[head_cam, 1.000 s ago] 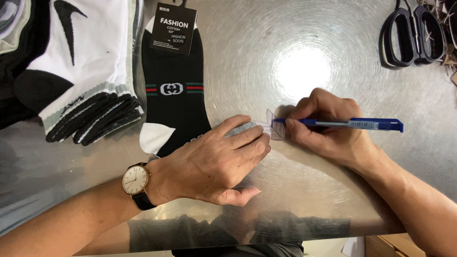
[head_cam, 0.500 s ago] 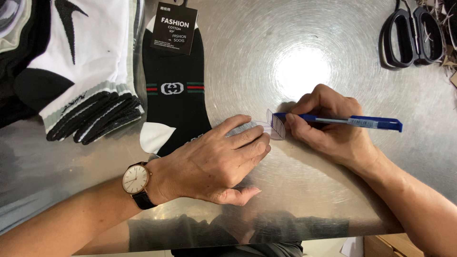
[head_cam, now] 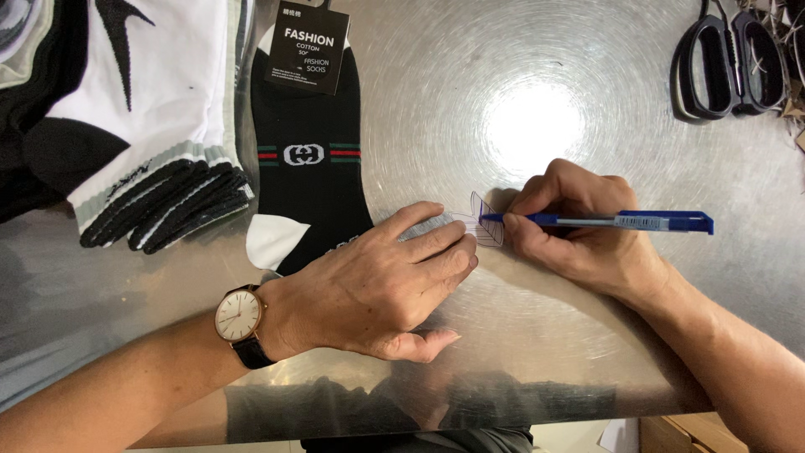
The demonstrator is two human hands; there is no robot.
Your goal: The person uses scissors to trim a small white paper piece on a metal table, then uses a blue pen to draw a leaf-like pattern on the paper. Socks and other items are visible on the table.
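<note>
Head view. The right hand (head_cam: 587, 231) is closed in a writing grip around a slim blue ballpoint pen with a clear barrel (head_cam: 620, 221). The pen's long axis runs nearly level across the frame, tip to the left and cap end to the right, over the brushed steel table (head_cam: 520, 335).

The tip rests on a small translucent tag with faint ruled lines (head_cam: 485, 225), which lies just left of the right-hand fingers.

The left hand (head_cam: 377, 285) lies flat, palm down, fingers together and extended, fingertips pressing on the left edge of the tag; it grips nothing. A round watch on a dark strap (head_cam: 239, 317) sits on that wrist.

The tag lies between the two hands and touches both.

A black ankle sock with a card header (head_cam: 306, 168) lies just left of the left hand.
</note>
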